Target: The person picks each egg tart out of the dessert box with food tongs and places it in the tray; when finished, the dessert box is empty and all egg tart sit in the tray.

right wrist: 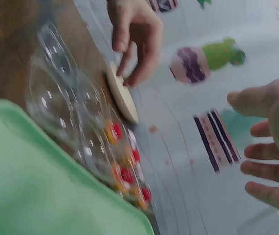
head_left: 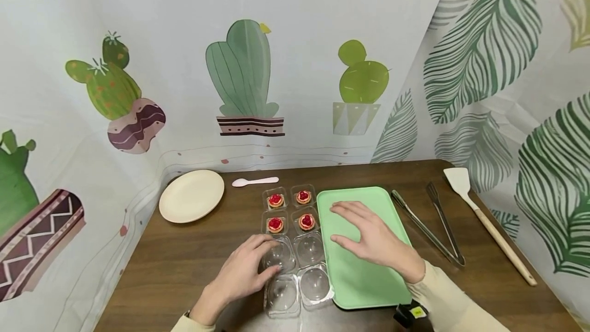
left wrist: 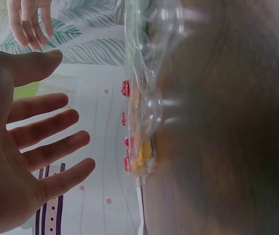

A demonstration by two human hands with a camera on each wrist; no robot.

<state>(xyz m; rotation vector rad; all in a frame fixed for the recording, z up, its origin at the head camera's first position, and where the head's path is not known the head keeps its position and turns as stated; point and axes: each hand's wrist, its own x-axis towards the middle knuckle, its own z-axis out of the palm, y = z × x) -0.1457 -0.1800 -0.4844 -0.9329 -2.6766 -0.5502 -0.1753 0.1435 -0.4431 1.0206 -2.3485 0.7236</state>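
Note:
A clear plastic clamshell container (head_left: 282,293) lies unfolded on the table, its domed lid half nearer me. Several small tarts with red berry tops (head_left: 275,225) sit in the far half's cups. Above the left edge of the domed half hovers my left hand (head_left: 241,269), fingers spread and holding nothing; the left wrist view shows it apart from the plastic. My right hand (head_left: 371,234) is held over the light green tray (head_left: 364,283), its fingers loosely extended with nothing in them. Part of the tray is hidden beneath that hand and sleeve.
At the back left lies a cream plate (head_left: 191,196), with a pale spoon (head_left: 255,182) to its right. Metal tongs (head_left: 433,232) and a white spatula with a wooden handle (head_left: 488,224) lie right of the tray. Patterned cloth hangs behind the table.

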